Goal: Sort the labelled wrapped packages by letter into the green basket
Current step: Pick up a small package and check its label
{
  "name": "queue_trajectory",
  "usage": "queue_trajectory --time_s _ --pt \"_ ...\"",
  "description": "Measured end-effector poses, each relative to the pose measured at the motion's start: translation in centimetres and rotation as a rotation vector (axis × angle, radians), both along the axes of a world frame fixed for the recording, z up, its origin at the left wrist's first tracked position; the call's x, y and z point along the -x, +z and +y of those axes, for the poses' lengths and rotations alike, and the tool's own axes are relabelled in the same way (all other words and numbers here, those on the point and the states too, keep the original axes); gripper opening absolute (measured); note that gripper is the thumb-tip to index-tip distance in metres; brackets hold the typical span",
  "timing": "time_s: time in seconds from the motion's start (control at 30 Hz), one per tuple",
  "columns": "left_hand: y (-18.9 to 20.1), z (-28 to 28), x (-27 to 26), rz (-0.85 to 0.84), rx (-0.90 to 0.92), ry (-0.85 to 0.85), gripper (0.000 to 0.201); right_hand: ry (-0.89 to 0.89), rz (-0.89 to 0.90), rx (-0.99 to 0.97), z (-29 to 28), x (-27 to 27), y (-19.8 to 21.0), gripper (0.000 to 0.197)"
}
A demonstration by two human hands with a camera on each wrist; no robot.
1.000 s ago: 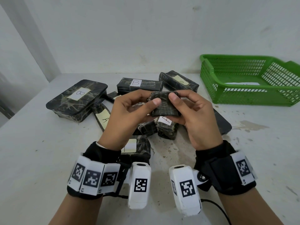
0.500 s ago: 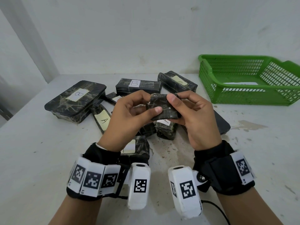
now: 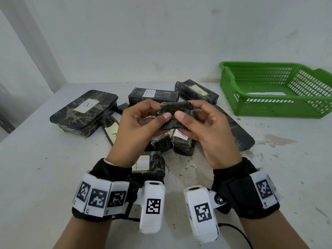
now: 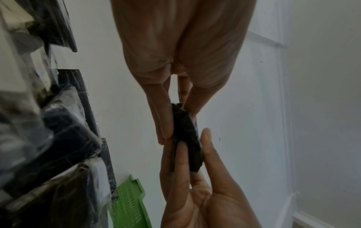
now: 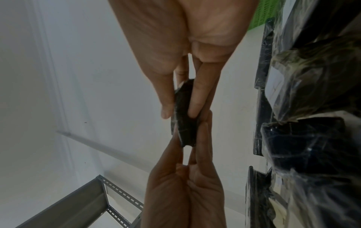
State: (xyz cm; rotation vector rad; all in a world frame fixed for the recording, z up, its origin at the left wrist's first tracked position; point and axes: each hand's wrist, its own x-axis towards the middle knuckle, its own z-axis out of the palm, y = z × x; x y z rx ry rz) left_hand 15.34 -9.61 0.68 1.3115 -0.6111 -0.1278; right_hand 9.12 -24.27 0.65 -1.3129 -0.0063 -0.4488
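Currently left hand (image 3: 142, 123) and right hand (image 3: 206, 126) both pinch a small wrapped package (image 3: 175, 115) above the counter (image 3: 45, 168) pile; label unseen, so judge: rotate until letter shows before reaching toward green basket (image 3: 269, 108).

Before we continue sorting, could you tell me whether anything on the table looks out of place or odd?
The small package pinched by the left hand and right hand shows no label. The other packages lie in an overlapping heap, and the table is stained.
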Motion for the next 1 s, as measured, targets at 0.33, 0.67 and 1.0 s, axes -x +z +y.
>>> queue_trajectory --time_s 0.33,0.67,1.0 --pt "0.15 -0.07 0.07 -0.055 0.029 0.06 0.009 0.021 -0.027 0.028 0.34 0.2 0.21 0.034" --pt "-0.32 0.51 -0.87 -0.082 0.063 0.013 0.013 0.034 0.095 -0.063 0.07 -0.09 0.42 0.051" --pt "0.13 0.21 -0.07 -0.112 0.053 -0.027 0.014 -0.057 0.015 -0.13 -0.47 -0.2 -0.07 0.02"
